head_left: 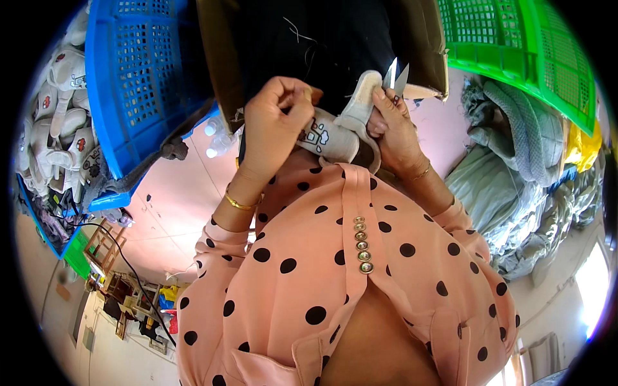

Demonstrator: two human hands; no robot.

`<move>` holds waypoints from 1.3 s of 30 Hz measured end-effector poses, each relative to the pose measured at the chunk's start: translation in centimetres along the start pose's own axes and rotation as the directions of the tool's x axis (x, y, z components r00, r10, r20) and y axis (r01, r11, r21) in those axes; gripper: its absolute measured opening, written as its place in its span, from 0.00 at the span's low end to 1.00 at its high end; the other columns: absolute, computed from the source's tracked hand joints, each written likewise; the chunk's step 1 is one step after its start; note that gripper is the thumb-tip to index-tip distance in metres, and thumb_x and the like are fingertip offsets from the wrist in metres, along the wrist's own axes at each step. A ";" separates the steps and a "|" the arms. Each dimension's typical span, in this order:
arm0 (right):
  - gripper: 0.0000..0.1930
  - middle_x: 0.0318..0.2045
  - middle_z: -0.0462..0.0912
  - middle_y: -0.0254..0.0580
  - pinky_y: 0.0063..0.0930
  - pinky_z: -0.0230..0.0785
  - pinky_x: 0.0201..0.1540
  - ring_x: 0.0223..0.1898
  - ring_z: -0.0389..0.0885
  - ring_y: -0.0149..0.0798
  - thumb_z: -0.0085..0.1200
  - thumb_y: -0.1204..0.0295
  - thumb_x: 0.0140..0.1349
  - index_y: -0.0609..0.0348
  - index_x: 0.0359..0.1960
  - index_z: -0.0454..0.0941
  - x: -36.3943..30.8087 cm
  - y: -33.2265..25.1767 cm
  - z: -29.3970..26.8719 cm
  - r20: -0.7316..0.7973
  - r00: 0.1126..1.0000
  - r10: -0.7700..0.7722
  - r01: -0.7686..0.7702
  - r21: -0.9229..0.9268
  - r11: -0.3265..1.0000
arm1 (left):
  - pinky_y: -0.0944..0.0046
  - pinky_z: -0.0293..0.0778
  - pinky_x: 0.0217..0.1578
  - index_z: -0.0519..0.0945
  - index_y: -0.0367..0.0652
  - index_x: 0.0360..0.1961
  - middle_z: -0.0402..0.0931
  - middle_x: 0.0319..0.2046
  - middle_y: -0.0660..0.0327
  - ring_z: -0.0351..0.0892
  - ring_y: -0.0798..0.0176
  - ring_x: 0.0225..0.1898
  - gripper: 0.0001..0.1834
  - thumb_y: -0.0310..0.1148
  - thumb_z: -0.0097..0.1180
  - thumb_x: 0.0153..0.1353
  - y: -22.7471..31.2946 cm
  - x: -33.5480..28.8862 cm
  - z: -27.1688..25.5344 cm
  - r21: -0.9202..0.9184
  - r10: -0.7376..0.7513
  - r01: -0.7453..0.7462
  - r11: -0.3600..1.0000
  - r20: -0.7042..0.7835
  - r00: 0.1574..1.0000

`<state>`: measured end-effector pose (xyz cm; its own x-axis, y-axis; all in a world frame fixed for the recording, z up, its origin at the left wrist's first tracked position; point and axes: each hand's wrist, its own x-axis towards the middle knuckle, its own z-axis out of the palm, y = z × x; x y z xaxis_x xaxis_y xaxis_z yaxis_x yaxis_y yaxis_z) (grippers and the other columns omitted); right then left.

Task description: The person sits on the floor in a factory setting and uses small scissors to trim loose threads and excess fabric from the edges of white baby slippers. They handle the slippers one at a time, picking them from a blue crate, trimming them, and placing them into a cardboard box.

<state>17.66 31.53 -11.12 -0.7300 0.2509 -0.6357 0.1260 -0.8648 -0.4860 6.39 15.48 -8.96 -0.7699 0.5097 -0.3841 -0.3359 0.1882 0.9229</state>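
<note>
My right hand (394,132) is closed around a pair of scissors (394,78), its two blades pointing away from me and slightly apart. The same hand also grips a pale grey slipper (358,103) whose sole end stands up beside the blades. Against it lies a slipper upper with a dark cartoon print (327,138), just right of my left hand (275,125). That left hand is curled in a pinch over the printed part; what sits between its fingertips is hidden. Loose white thread (299,31) rests on the dark cloth (277,55) beyond my hands.
A blue crate (145,83) stands at the left, with a heap of printed slippers (61,116) beyond it. A cardboard box (430,38) surrounds the dark cloth. At the right are a green crate (515,45) and piled grey fabric (502,186). Clear bottles (220,138) stand on the pink floor.
</note>
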 end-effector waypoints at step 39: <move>0.09 0.17 0.64 0.20 0.14 0.48 0.20 0.17 0.56 0.18 0.51 0.66 0.70 0.51 0.31 0.73 1.3 -1.8 0.4 0.087 0.996 0.004 0.015 -0.219 0.976 | 0.65 0.75 0.45 0.82 0.35 0.45 0.80 0.43 0.56 0.80 0.62 0.42 0.14 0.30 0.63 0.59 0.0 1.5 -0.2 0.435 0.050 -0.275 0.857 0.461 0.886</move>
<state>16.26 33.27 -10.83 -0.7854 0.2080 -0.5830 0.2591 -0.7449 -0.6148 5.12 16.12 -9.60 -0.4488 0.8480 -0.2819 0.1602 0.3867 0.9082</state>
